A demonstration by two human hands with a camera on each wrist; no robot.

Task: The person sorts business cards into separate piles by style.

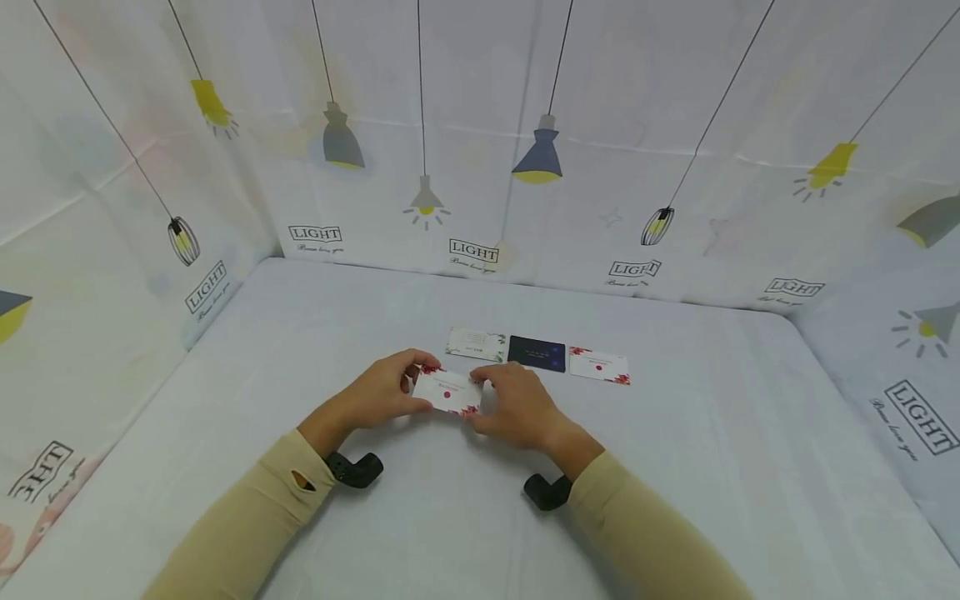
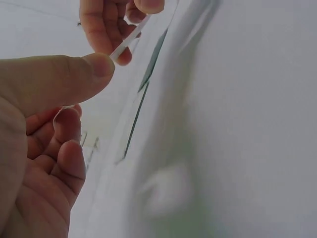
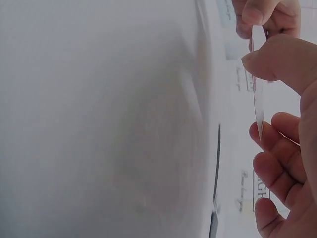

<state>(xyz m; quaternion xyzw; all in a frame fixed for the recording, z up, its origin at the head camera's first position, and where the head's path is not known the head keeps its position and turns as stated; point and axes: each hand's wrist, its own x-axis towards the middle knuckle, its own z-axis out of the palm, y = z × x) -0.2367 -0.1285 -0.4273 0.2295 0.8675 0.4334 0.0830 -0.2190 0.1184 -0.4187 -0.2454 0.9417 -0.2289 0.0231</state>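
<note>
Between both hands is a white card [image 1: 442, 392] with red floral corners and a red dot, raised over the white table. My left hand [image 1: 380, 390] pinches its left end between thumb and fingers. The right hand [image 1: 517, 406] grips the opposite end, thumb at the near corner and fingers at the far one. In the right wrist view the card [image 3: 258, 106] shows edge-on. Just beyond the hands lie a white card with leafy corners [image 1: 476, 344], a dark blue card [image 1: 536, 353] and another red-flowered white card [image 1: 599, 365], in a row.
A white cloth [image 1: 712, 467] covers the table. Fabric walls [image 1: 480, 100] printed with hanging lamps and the word LIGHT rise behind it and at both sides. Each wrist bears a black camera mount [image 1: 356, 471] next to a beige sleeve.
</note>
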